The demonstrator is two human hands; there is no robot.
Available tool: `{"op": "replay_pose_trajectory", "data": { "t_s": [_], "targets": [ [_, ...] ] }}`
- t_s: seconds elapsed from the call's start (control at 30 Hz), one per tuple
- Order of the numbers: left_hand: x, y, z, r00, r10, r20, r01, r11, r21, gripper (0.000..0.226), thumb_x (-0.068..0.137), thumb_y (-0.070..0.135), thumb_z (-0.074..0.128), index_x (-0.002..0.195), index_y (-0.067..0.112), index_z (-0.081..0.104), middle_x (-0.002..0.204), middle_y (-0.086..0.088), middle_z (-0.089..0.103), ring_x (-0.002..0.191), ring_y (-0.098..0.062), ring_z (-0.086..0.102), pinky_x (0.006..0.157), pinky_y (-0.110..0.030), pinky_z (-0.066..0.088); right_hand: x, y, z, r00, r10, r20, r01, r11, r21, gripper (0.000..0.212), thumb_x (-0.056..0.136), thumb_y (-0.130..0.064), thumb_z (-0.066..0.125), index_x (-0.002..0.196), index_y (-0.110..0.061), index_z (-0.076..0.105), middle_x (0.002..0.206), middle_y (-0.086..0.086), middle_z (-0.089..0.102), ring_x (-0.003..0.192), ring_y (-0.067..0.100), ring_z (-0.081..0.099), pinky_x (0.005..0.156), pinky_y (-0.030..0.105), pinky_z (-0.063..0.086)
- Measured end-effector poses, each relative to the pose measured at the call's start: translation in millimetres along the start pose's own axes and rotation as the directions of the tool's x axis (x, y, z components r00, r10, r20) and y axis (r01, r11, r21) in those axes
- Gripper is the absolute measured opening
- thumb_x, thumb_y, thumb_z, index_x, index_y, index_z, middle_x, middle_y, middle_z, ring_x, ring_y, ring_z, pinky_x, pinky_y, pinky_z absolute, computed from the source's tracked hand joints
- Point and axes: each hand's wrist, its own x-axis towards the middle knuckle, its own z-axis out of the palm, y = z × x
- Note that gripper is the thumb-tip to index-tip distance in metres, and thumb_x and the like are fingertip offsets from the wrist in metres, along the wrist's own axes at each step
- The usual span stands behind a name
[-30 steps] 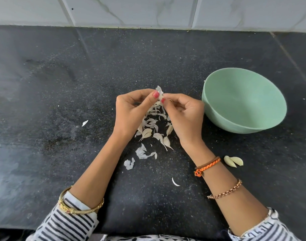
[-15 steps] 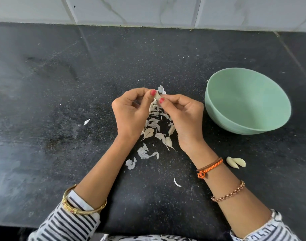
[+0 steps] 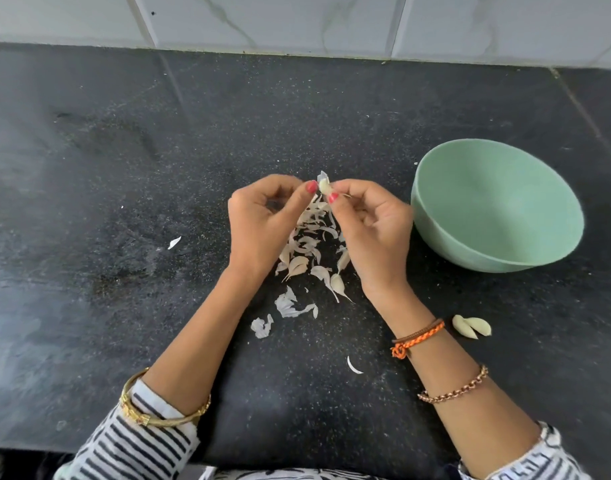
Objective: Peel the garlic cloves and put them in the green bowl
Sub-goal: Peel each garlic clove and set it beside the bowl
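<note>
A small garlic clove (image 3: 324, 186) with a flap of papery skin sticking up is pinched between my two hands above the black counter. My left hand (image 3: 262, 225) holds it with thumb and fingertip, and my right hand (image 3: 373, 230) pinches its other side. Below the hands lies a heap of unpeeled cloves and skins (image 3: 312, 252). Two peeled cloves (image 3: 470, 326) lie on the counter near my right wrist. The green bowl (image 3: 498, 206) stands tilted to the right of my right hand; its visible inside is bare.
Loose skin scraps (image 3: 290, 306) lie near my forearms, with single flakes at the left (image 3: 174, 242) and front (image 3: 353, 365). A white tiled wall (image 3: 297, 22) backs the counter. The counter's front edge runs under my striped sleeves.
The hands stay together on the clove and have barely shifted. The skin flap at the clove's top now stands more clearly apart from the pale clove.
</note>
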Motion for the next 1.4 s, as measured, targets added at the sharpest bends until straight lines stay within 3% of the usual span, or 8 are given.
{"op": "replay_pose_trajectory", "data": {
  "t_s": [0.1, 0.23, 0.43, 0.6, 0.73, 0.83, 1.07, 1.4],
  "targets": [
    [2, 4, -3, 0.995, -0.013, 0.095, 0.025, 0.992, -0.125, 0.009, 0.082, 0.013, 0.065, 0.082, 0.020, 0.071, 0.074, 0.015, 0.069, 0.072, -0.005, 0.062, 0.067, -0.022, 0.050, 1, 2, -1, 0.999, -0.032, 0.023, 0.034, 0.997, -0.071, 0.014, 0.084, 0.003, 0.061, 0.088, -0.006, 0.070, 0.079, -0.002, 0.069, 0.072, 0.007, 0.064, 0.065, 0.021, 0.052],
    [1, 2, -3, 0.991, 0.013, 0.136, 0.000, 0.996, -0.092, 0.012, 0.078, 0.028, 0.066, 0.082, 0.020, 0.073, 0.078, 0.012, 0.072, 0.073, -0.018, 0.066, 0.064, -0.040, 0.052, 0, 1, -2, 0.999, -0.025, 0.043, 0.030, 0.992, -0.122, 0.019, 0.082, 0.005, 0.060, 0.087, -0.010, 0.069, 0.078, -0.009, 0.067, 0.072, 0.003, 0.063, 0.066, 0.015, 0.050],
    [-1, 1, -1, 0.990, 0.020, 0.138, -0.013, 0.999, -0.050, 0.008, 0.076, 0.027, 0.064, 0.076, 0.025, 0.071, 0.069, 0.014, 0.069, 0.062, -0.005, 0.058, 0.053, -0.030, 0.044, 4, -6, -2, 0.978, 0.206, 0.017, -0.207, 0.970, 0.130, 0.011, 0.084, 0.000, 0.063, 0.081, -0.009, 0.068, 0.074, 0.001, 0.067, 0.070, 0.002, 0.061, 0.068, 0.015, 0.048],
    [-1, 3, -1, 0.987, 0.026, 0.158, -0.014, 0.997, -0.079, 0.015, 0.079, 0.025, 0.063, 0.091, 0.019, 0.071, 0.080, 0.002, 0.073, 0.074, -0.031, 0.066, 0.063, -0.049, 0.050, 5, -6, -2, 0.958, 0.284, 0.050, -0.288, 0.951, 0.113, 0.009, 0.088, -0.004, 0.058, 0.085, -0.007, 0.067, 0.072, -0.003, 0.065, 0.068, 0.000, 0.058, 0.064, 0.013, 0.047],
    [-3, 4, -1, 0.986, 0.037, 0.160, -0.039, 0.999, 0.010, 0.010, 0.078, 0.018, 0.066, 0.081, 0.025, 0.073, 0.071, 0.013, 0.069, 0.064, -0.008, 0.059, 0.051, -0.026, 0.043, 4, -4, -1, 0.953, 0.298, 0.054, -0.302, 0.948, 0.102, 0.010, 0.089, -0.005, 0.056, 0.087, -0.008, 0.065, 0.074, -0.002, 0.063, 0.069, 0.002, 0.056, 0.065, 0.014, 0.048],
    [-4, 4, 0, 0.985, 0.098, 0.144, -0.118, 0.984, 0.132, 0.010, 0.078, 0.019, 0.064, 0.084, 0.024, 0.069, 0.071, 0.022, 0.062, 0.063, 0.002, 0.054, 0.058, -0.009, 0.037, 4, -2, 0, 0.956, 0.290, 0.044, -0.293, 0.953, 0.078, 0.010, 0.090, -0.004, 0.056, 0.087, -0.008, 0.065, 0.074, -0.003, 0.063, 0.065, -0.003, 0.054, 0.064, 0.013, 0.047],
    [-5, 1, 3, 0.981, 0.163, 0.102, -0.183, 0.955, 0.232, 0.020, 0.075, 0.027, 0.056, 0.079, 0.017, 0.073, 0.066, 0.023, 0.056, 0.058, 0.003, 0.050, 0.057, -0.006, 0.034, 0, 3, 0, 0.989, 0.121, 0.082, -0.112, 0.988, -0.108, 0.018, 0.092, -0.004, 0.052, 0.098, -0.010, 0.067, 0.082, -0.010, 0.065, 0.075, 0.000, 0.060, 0.073, 0.022, 0.050],
    [-4, 1, 5, 0.975, 0.208, 0.082, -0.223, 0.926, 0.305, 0.023, 0.074, 0.025, 0.054, 0.070, 0.010, 0.070, 0.063, 0.014, 0.056, 0.057, 0.003, 0.044, 0.056, -0.015, 0.039, 0, 3, 0, 0.995, 0.072, 0.067, -0.063, 0.989, -0.131, 0.019, 0.090, -0.003, 0.055, 0.088, -0.017, 0.067, 0.077, -0.012, 0.065, 0.070, -0.001, 0.060, 0.066, 0.015, 0.047]
  ]
}}
